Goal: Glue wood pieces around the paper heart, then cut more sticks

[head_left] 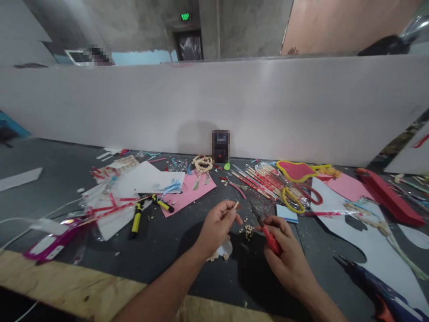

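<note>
Near the middle of the dark tabletop, my left hand (219, 223) is closed, its thumb and fingertips pinching a short pale wooden stick (236, 205). My right hand (284, 246) is wrapped round the red handles of a pair of pliers (272, 239), whose dark metal jaws point up and left, apart from the stick. Between the hands lies a small heap of cut wooden bits (248, 231). Partly behind my left wrist is a white round piece (225, 248) with more pale bits by it.
Yellow-and-black pliers (136, 219) and a purple glue gun (50, 243) lie left. Red-wrapped sticks (254, 183) lie beyond my hands. A red box (390, 197), cut white sheet (355, 232) and dark blue tool (378, 286) are at right. A white partition (134, 107) stands behind.
</note>
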`<state>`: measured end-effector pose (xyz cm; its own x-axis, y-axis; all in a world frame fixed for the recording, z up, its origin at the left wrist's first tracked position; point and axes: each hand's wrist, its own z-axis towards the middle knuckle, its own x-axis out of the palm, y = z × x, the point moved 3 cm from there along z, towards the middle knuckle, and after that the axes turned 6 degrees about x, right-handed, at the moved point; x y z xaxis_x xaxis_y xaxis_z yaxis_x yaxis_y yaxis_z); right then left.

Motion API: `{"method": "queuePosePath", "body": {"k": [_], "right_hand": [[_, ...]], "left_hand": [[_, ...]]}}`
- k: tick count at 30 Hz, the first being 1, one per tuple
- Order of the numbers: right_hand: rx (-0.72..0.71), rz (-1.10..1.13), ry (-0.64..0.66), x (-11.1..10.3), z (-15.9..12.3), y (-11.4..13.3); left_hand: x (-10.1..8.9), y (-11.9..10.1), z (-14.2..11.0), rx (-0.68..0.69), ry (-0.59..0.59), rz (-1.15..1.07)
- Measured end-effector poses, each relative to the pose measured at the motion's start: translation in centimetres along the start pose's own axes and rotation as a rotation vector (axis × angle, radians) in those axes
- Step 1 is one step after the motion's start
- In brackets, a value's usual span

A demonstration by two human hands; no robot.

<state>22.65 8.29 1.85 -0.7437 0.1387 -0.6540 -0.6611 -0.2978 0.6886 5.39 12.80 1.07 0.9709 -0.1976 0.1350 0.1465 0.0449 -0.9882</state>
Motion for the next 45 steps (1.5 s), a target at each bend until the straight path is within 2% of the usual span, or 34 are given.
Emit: {"method": "queuePosePath", "body": {"k": [5, 10, 21, 35, 40, 45], "right_hand": [[-0.153, -0.233, 0.06, 0.2, -0.2, -0.1], [-0.179, -0.364, 0.122, -0.1, -0.3, 0.2], [-0.165, -0.388, 0.139, 0.4, -0.4, 0.1], [-0.183, -0.417, 0.158, 0.8, -0.6, 0.2], [-0.171, -0.373, 0.118, 0.9, -0.7, 0.2], [-0.142, -0.426, 0.183, 1.3, -0.8, 0.0]], "left_hand": [[-0.2, -0.2, 0.2, 0.021, -0.037, -0.036], [-0.4, -0.1, 0.4, 0.054, -0.07, -0.004], [-0.9, -0.9, 0.9, 0.166, 0.026, 0.131], [-1.3, -0.1, 0.6, 0.159, 0.028, 0.166], [-1.6, -0.4, 0.0, 0.152, 0.007, 0.224], [-1.3, -0.5, -0.8, 0.153, -0.003, 0.27]]}}
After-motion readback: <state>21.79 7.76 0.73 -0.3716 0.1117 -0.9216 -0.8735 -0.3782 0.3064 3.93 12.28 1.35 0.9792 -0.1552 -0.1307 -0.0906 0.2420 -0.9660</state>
